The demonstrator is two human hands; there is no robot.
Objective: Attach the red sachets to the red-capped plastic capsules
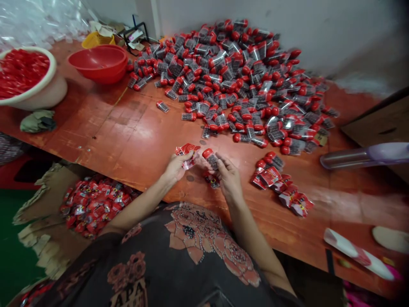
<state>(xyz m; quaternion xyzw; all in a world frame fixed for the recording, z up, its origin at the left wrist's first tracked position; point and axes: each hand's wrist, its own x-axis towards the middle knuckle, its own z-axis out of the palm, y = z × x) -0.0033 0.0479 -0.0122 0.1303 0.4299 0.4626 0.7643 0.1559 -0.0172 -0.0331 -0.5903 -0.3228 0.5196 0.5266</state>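
My left hand (175,166) pinches a red printed plastic wrapper (186,150) between thumb and fingers. Close to it on the right, my right hand (228,174) grips a small clear container with a red cap (209,157); dark contents show through its wall. The capped end points toward the wrapper, and I cannot tell whether the two touch. Below my hands another small red-and-dark piece (212,180) lies on the table. To the right rests a group of red wrappers (271,175) with a few red-capped containers beside them.
A big heap of red-capped containers (223,81) covers the back of the orange table (108,149). At left stand a red bowl (110,76) and a white tub (54,91) of red pieces. Below, a cardboard box (38,200) holds wrapped packs (96,204). A clear tumbler (348,159) lies right.
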